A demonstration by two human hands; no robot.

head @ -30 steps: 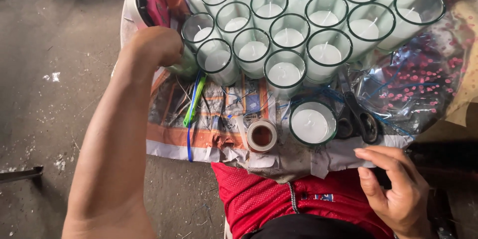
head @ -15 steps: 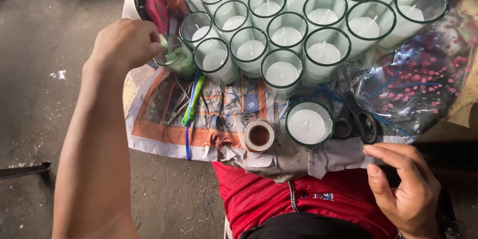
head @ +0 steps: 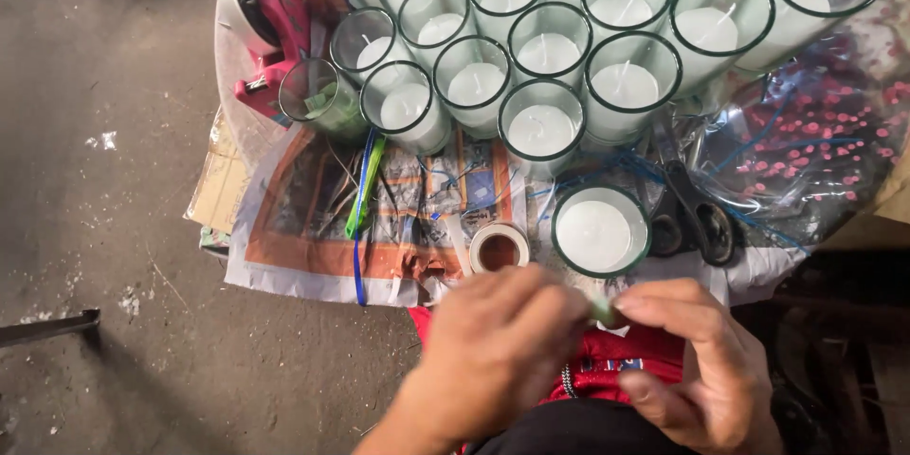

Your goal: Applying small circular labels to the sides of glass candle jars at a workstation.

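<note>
My left hand (head: 493, 351) and my right hand (head: 706, 370) meet at the near edge of the table, over my red shirt. Both pinch a small green piece (head: 603, 309) between their fingertips. Just beyond them stands a single glass candle (head: 600, 232) with white wax. A small roll of tape (head: 499, 251) lies to its left. A glass holding green bits (head: 320, 97) stands at the left end of the block of glass candles (head: 545, 47).
Black scissors (head: 692, 218) lie right of the single candle. A pink tape dispenser (head: 267, 14) sits at the far left. A clear bag with red dots (head: 806, 142) lies at the right. A green strip (head: 365, 190) rests on printed paper (head: 303, 227). Concrete floor lies to the left.
My left hand left the glass with green bits and came back to the near edge. It now meets my right hand, and a small green piece is pinched between them.
</note>
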